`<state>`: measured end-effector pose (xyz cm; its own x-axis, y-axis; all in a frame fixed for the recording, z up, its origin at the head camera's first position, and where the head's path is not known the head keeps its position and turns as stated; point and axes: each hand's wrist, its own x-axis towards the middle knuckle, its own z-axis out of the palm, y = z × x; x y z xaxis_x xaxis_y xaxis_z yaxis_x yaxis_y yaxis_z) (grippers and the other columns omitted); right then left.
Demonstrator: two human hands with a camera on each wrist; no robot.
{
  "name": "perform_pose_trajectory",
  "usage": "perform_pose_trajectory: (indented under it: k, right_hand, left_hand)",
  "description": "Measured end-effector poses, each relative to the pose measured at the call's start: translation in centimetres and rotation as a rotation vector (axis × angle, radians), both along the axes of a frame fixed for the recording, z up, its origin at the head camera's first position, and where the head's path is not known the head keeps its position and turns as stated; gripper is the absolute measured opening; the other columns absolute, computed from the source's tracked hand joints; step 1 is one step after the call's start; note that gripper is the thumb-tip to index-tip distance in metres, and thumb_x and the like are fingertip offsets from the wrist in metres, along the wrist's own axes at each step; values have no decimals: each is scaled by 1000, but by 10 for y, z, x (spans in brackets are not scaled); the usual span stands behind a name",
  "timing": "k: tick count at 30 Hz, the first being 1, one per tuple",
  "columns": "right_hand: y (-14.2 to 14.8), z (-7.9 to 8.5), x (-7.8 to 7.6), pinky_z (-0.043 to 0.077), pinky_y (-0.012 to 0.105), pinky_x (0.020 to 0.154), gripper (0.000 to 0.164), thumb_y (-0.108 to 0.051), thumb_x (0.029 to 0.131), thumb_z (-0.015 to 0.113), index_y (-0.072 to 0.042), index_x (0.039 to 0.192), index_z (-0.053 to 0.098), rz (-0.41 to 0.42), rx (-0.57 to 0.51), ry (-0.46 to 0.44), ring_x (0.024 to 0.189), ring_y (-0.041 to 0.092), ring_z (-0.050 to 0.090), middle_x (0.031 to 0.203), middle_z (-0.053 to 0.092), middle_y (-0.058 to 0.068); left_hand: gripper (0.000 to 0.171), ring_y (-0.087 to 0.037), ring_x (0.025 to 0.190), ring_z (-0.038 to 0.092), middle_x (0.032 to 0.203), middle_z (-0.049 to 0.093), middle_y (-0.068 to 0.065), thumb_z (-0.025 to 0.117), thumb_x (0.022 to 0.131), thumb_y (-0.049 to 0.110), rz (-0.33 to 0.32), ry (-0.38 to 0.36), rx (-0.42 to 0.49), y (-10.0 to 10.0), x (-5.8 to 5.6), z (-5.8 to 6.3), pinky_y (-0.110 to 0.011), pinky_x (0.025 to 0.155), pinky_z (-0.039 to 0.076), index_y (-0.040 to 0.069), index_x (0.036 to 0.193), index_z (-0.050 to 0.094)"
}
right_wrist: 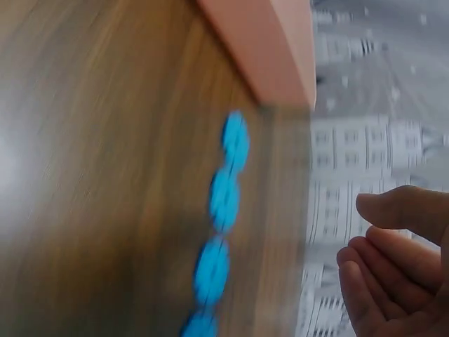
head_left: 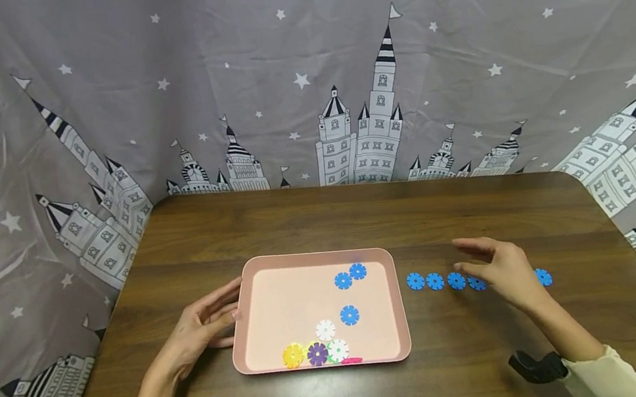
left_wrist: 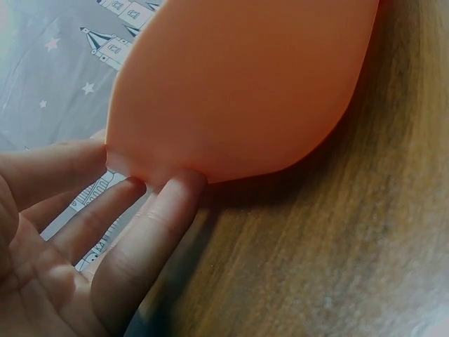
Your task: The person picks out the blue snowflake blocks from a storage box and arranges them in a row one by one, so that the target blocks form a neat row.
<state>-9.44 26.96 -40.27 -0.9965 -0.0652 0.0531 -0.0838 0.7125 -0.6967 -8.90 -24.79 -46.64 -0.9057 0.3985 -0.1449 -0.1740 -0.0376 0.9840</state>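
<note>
A pink tray stands on the table, and my left hand touches its left side, fingertips and thumb against the wall. Several blue notched discs lie in a row right of the tray; the right wrist view shows blue discs close together, edge to edge. Over the right part of this row is my right hand, thumb and fingers loosely bent, with nothing visible between them. It hides part of the row, and one blue disc shows beyond it.
Inside the tray lie three more blue discs. Along its near wall are a yellow disc, a purple disc, white discs and a pink piece. A grey castle-print curtain hangs behind the wooden table.
</note>
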Motion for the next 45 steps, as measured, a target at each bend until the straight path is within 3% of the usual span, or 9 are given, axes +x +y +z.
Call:
perform_pose_trajectory:
  k: [2, 4, 19, 33, 45]
  right_hand:
    - [-16, 1, -4, 55, 44, 89, 43, -16, 86, 77, -5, 126, 67, 35, -34, -10, 111, 33, 64, 121, 68, 15]
    - [-31, 2, -9, 54, 47, 91, 42, -13, 85, 78, -3, 124, 67, 64, -76, -17, 111, 32, 64, 120, 68, 14]
    - [-114, -2, -29, 57, 44, 87, 39, -5, 81, 79, -2, 119, 71, 176, -159, -74, 108, 30, 65, 119, 68, 13]
    - [-149, -23, -37, 56, 42, 90, 39, -1, 77, 81, -2, 115, 73, 236, -164, -119, 106, 28, 67, 117, 69, 12]
    - [-166, -30, -42, 56, 40, 89, 40, 0, 75, 81, -3, 114, 73, 265, -173, -117, 105, 24, 67, 118, 69, 12]
  left_hand:
    - [60, -17, 116, 60, 153, 24, -32, 54, 100, 3, 1, 0, 2, 0, 0, -1, -51, 78, 57, 0, 153, 27]
    - [60, -17, 116, 60, 153, 24, -32, 54, 100, 3, 4, -3, 5, 0, 0, -1, -51, 79, 57, 0, 153, 27]
    - [61, -16, 117, 60, 154, 27, -30, 57, 100, 6, 6, -17, -2, -1, 1, 2, -50, 80, 57, 1, 153, 29]
    - [62, -16, 119, 58, 154, 28, -28, 58, 99, 6, 6, -38, 4, -2, 0, 2, -51, 81, 56, 1, 154, 28]
    - [61, -15, 119, 58, 154, 28, -28, 58, 99, 5, 9, -38, 11, -2, 0, -1, -52, 80, 56, 1, 153, 30]
